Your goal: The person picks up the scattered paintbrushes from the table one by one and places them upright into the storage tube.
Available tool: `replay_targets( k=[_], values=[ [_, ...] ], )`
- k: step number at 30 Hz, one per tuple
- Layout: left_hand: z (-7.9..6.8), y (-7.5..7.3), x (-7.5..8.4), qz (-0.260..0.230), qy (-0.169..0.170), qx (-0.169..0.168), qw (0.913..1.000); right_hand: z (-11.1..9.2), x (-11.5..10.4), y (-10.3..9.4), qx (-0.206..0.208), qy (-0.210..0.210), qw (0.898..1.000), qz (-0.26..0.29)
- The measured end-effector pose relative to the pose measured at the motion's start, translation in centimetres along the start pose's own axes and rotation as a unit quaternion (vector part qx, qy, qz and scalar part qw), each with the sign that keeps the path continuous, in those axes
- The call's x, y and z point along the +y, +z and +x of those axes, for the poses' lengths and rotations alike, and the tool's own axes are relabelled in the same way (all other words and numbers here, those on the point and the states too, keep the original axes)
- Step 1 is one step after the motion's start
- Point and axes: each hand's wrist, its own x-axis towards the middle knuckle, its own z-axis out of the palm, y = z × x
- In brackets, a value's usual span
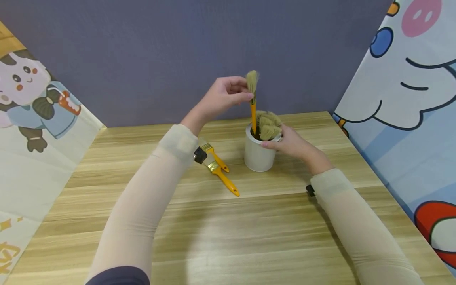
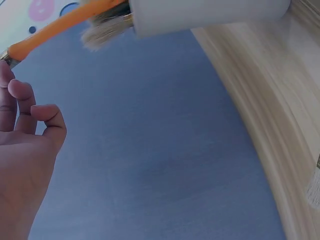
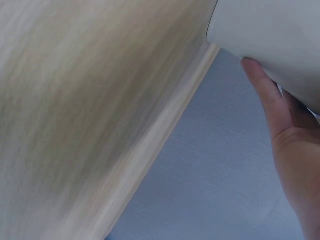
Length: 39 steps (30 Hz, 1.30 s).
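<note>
My left hand [image 1: 228, 93] pinches an upright paintbrush [image 1: 253, 114] near its ferrule, bristles up. Its orange handle points down into a white cylindrical pot [image 1: 259, 156], the lower end hidden behind the rim. More brushes stand in the pot with their pale bristle heads [image 1: 269, 122] bunched at the right side. At the pot's right rim, my right hand [image 1: 293, 143] grips the pot, thumb at the front. In the right wrist view, a finger [image 3: 262, 90] lies against the pot's white wall [image 3: 275, 35]. The left wrist view shows the orange handle [image 2: 65, 25] slanting toward the pot.
Two yellow-handled paintbrushes lie on the wooden table [image 1: 249, 237] left of the pot: a nearer one [image 1: 227, 182] and a farther one [image 1: 219, 159]. A grey-blue panel [image 1: 171, 55] rises behind the table, with cartoon-printed sheets [image 1: 402, 91] at the sides.
</note>
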Motion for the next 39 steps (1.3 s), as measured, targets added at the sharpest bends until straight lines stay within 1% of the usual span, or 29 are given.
replay_targets(
  k=[3, 5, 7, 11, 16, 19, 23, 27, 30, 33, 35, 39],
  values=[
    [0.4, 0.8, -0.3, 0.037, 0.004, -0.014, 0.9992, -0.1, -0.1, -0.1, -0.002, 0.009, 1.000, 0.005],
    [0.6, 1.3, -0.6, 0.072, 0.007, -0.024, 0.9971, -0.1, -0.1, 0.0, -0.002, 0.010, 1.000, 0.006],
    [0.8, 1.6, -0.9, 0.111, 0.013, -0.034, 0.9931, -0.1, -0.1, 0.0, -0.001, 0.007, 1.000, 0.006],
    [1.2, 2.2, -1.6, 0.161, 0.026, -0.050, 0.9854, 0.0, 0.0, 0.0, 0.002, -0.001, 1.000, 0.006],
    [1.9, 2.6, -2.4, 0.181, 0.035, -0.057, 0.9812, 0.1, 0.1, 0.1, 0.002, -0.015, 1.000, 0.005],
    [2.3, 2.9, -2.7, 0.191, 0.027, -0.069, 0.9787, 0.1, 0.0, 0.1, 0.003, -0.021, 1.000, 0.008],
    [2.6, 3.2, -2.8, 0.218, 0.015, -0.080, 0.9727, 0.2, 0.0, 0.2, 0.003, -0.020, 1.000, 0.012],
    [2.8, 3.5, -2.9, 0.242, 0.018, -0.079, 0.9669, 0.1, -0.1, 0.2, 0.004, -0.020, 1.000, 0.006],
    [2.8, 3.8, -3.0, 0.254, 0.023, -0.073, 0.9642, 0.1, -0.1, 0.2, 0.002, -0.020, 1.000, 0.006],
    [2.7, 4.2, -3.3, 0.259, 0.022, -0.072, 0.9629, 0.1, -0.1, 0.1, -0.003, -0.018, 1.000, 0.007],
    [2.7, 4.6, -3.4, 0.274, 0.025, -0.080, 0.9581, 0.0, -0.1, 0.2, -0.005, -0.015, 1.000, 0.009],
    [2.8, 5.3, -3.7, 0.306, 0.029, -0.106, 0.9458, -0.1, -0.2, 0.1, -0.003, -0.011, 1.000, 0.005]
  ],
)
